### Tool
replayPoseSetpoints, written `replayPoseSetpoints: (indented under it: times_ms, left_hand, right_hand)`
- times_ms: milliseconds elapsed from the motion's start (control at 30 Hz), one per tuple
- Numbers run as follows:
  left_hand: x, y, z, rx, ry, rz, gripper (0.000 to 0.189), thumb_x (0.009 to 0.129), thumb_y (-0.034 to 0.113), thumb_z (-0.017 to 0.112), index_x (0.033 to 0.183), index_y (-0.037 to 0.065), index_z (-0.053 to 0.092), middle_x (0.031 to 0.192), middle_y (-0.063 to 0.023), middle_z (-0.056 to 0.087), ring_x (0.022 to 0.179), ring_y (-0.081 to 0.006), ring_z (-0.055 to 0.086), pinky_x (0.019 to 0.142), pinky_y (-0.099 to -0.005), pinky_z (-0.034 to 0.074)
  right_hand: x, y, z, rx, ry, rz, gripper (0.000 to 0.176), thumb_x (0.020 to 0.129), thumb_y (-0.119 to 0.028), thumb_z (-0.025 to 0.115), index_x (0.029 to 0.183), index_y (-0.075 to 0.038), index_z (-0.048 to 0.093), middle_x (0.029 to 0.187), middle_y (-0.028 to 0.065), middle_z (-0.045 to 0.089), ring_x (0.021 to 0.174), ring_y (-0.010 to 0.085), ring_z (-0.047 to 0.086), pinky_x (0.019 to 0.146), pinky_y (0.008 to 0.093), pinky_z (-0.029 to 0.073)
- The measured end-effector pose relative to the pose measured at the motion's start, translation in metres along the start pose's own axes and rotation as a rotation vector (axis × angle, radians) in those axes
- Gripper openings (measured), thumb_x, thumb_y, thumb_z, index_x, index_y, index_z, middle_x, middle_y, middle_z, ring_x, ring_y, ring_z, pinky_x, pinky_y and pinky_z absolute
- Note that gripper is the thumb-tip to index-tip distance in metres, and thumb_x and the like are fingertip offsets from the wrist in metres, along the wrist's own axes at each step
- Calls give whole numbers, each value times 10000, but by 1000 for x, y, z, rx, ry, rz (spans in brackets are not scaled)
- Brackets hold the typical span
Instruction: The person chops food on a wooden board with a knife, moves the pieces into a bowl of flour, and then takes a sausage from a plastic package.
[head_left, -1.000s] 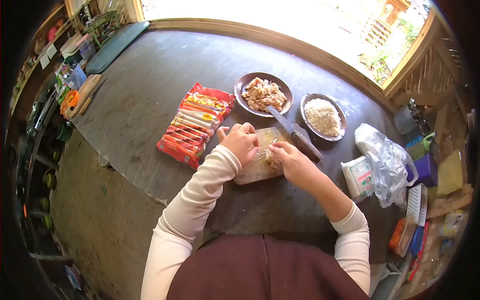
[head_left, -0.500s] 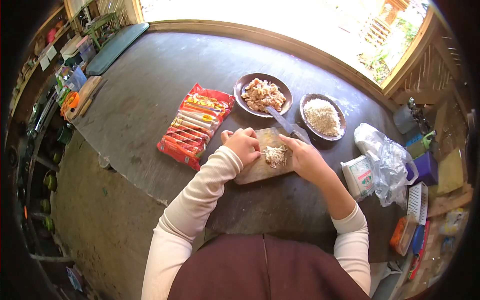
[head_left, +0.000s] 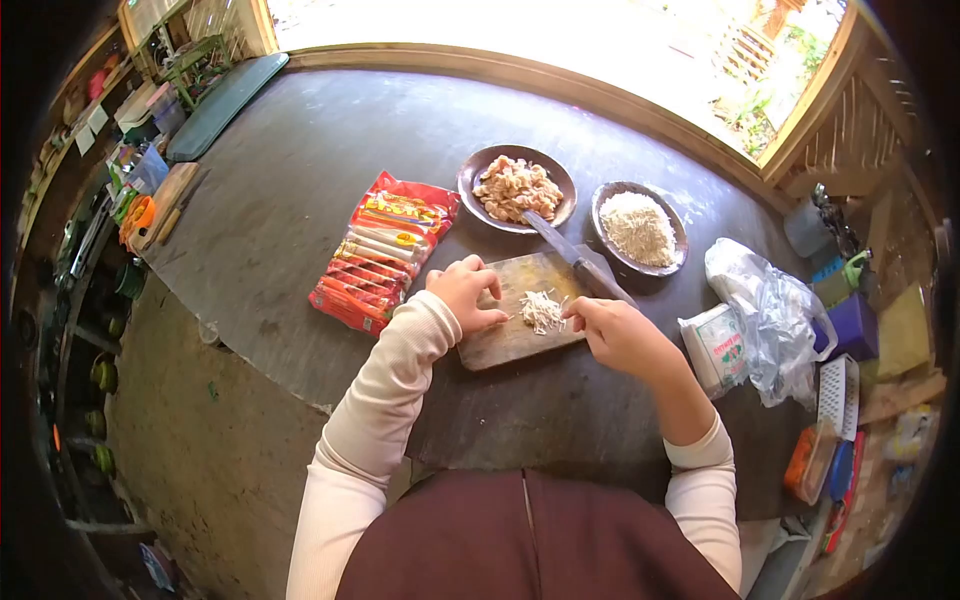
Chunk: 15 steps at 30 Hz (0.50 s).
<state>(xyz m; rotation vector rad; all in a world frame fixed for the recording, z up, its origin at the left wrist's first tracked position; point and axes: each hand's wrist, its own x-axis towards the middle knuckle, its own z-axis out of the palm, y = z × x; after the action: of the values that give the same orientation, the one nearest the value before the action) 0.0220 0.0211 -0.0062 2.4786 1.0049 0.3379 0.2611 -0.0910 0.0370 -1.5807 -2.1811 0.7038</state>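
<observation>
Shredded heap (head_left: 543,310), pale and stringy, lies on the wooden cutting board (head_left: 505,340), right between the two sets of fingers. The left hand (head_left: 465,293) rests on the board with its fingers curled together, just left of the heap. The right hand (head_left: 620,335) has its fingers bunched at the heap's right edge; I cannot tell whether they pinch any shreds. Beyond the right fingers lies a knife (head_left: 575,262), its tip on the dark bowl (head_left: 480,160) of brownish chunks. Beside that, a second bowl (head_left: 682,240) holds white gratings. A red packet (head_left: 385,250) sits on the counter (head_left: 290,170), past the left fingers.
</observation>
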Motion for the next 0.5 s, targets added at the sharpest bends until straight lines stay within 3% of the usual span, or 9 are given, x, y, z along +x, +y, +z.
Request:
replayPoseSetpoints:
  times_ms: [67, 233, 300, 433, 500]
  left_hand:
    - [-1, 7, 0, 49, -21, -33, 362, 696, 437, 728, 886, 157, 600, 988, -63, 519, 995, -252, 530, 794, -410, 394]
    - [0, 13, 9, 146, -48, -71, 415, 701, 507, 704, 905, 172, 567, 999, -62, 488, 1045, -239, 473, 846, -422, 300]
    - [1, 16, 12, 174, 30, -97, 420, 711, 524, 687, 891, 165, 566, 996, -65, 488, 1028, -238, 475, 849, -413, 287]
    - [4, 21, 22, 170, 81, -87, 391, 752, 506, 654, 887, 151, 564, 968, -65, 494, 1005, -241, 480, 853, -410, 273]
    - [5, 24, 23, 140, 107, -1, 296, 809, 396, 631, 886, 118, 565, 933, -79, 512, 948, -250, 527, 833, -411, 338]
  right_hand:
    - [3, 3, 8, 20, -6, -68, 248, 787, 50, 443, 1003, -16, 544, 906, 166, 604, 865, 352, 582, 759, 401, 465]
    - [10, 2, 17, 71, 102, -195, 310, 773, 72, 436, 1043, -32, 547, 893, 160, 604, 867, 340, 590, 780, 394, 466]
    - [12, 3, 16, 79, 132, -219, 326, 771, 77, 434, 1055, -37, 547, 897, 162, 605, 867, 339, 591, 788, 392, 465]
    - [10, 0, 12, 166, 7, -170, 337, 782, 95, 414, 1070, -5, 558, 911, 172, 626, 872, 321, 607, 806, 363, 469]
    - [10, -2, 15, 213, -78, -122, 332, 785, 99, 414, 1066, -1, 560, 918, 171, 629, 873, 322, 607, 810, 361, 468]
